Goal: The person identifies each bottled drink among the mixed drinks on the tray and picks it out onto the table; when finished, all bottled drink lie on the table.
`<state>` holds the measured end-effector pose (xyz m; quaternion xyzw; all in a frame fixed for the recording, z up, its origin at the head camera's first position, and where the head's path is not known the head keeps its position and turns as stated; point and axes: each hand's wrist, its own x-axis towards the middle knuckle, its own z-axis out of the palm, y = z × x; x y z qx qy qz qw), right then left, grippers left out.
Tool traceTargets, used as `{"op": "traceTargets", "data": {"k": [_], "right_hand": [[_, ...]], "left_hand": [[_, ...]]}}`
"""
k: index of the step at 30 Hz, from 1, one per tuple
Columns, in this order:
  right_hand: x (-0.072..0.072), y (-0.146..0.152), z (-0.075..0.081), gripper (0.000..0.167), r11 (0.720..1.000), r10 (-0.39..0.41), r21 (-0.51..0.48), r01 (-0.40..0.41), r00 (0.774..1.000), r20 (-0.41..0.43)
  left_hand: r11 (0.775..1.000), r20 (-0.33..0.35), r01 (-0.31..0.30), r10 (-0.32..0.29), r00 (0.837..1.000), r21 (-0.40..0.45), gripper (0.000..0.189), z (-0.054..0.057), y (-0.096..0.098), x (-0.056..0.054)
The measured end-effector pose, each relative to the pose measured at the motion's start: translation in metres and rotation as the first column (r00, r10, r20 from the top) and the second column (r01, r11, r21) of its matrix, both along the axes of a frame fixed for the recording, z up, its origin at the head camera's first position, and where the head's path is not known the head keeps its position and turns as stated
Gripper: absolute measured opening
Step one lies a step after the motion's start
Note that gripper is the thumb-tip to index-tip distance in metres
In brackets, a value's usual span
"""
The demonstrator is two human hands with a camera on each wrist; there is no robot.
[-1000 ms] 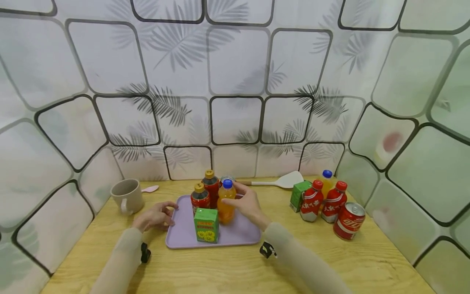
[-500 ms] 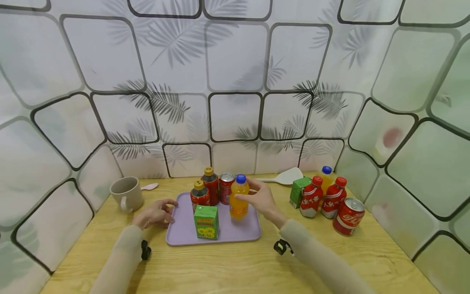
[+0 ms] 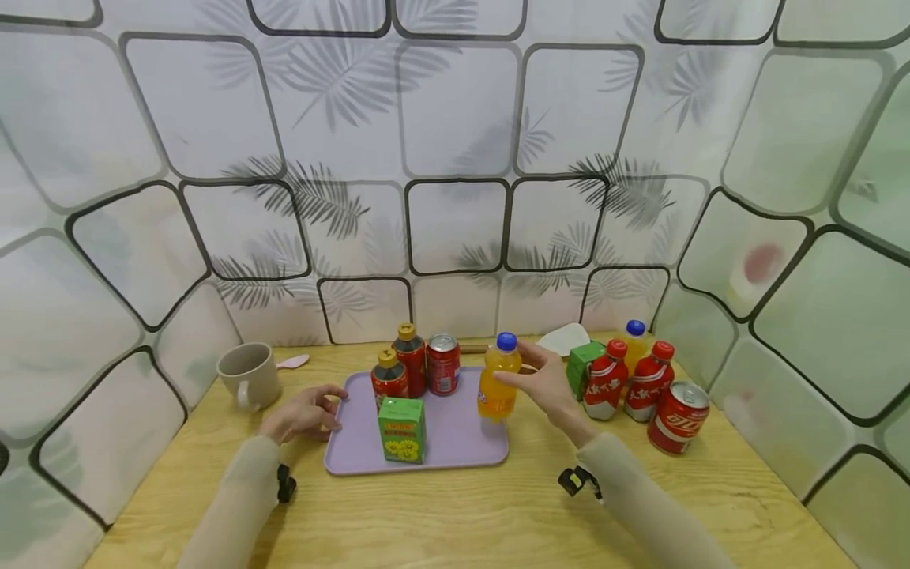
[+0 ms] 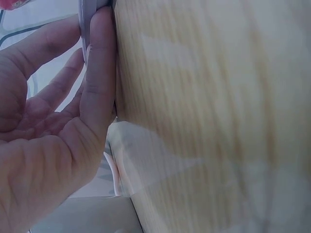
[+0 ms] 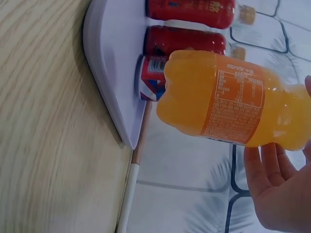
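Note:
My right hand (image 3: pixel 550 387) grips an orange drink bottle (image 3: pixel 499 387) with a blue cap near its upper part. It holds the bottle up, over the right end of a light purple tray (image 3: pixel 462 446); in the right wrist view the bottle's bottom (image 5: pixel 170 92) is off the tray. My left hand (image 3: pixel 302 412) pinches the tray's left rim (image 4: pixel 87 29) between thumb and fingers. On the tray stand two dark bottles with gold caps, one in front (image 3: pixel 389 379) and one behind (image 3: pixel 410 359), a red can (image 3: pixel 443 365) and a green drink carton (image 3: pixel 402 431).
A grey mug (image 3: pixel 249 378) and a pink spoon (image 3: pixel 293 361) are at the left. Behind the tray lies a white spatula (image 3: pixel 565 338). To the right are a green carton (image 3: pixel 579 367), two red bottles (image 3: pixel 606 383), another orange bottle (image 3: pixel 635 344) and a red can (image 3: pixel 678 419).
My right hand has carried the orange drink bottle rightward, away from the gold-capped bottles, bringing the red can on the tray into full view. The left hand stays at the tray rim.

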<state>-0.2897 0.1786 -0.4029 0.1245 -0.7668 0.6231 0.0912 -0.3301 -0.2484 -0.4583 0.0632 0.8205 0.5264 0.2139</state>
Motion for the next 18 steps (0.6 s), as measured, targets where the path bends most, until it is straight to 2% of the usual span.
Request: {"op": "traceTargets", "data": {"k": [3, 12, 18], "right_hand": [[0.004, 0.009, 0.004, 0.061, 1.0, -0.017, 0.001, 0.017, 1.0, -0.004], [0.014, 0.029, 0.003, 0.063, 0.999, -0.031, 0.012, 0.031, 1.0, 0.0], [0.019, 0.041, 0.005, 0.063, 0.999, -0.033, 0.02, 0.033, 0.999, -0.015]], "left_hand": [[1.0, -0.001, -0.005, 0.005, 1.0, -0.005, 0.062, 0.001, 0.001, -0.001], [0.999, 0.013, -0.036, 0.036, 0.999, -0.006, 0.06, -0.005, 0.002, -0.002], [0.999, 0.005, -0.038, 0.038, 0.999, -0.017, 0.06, -0.003, 0.001, -0.005]]}}
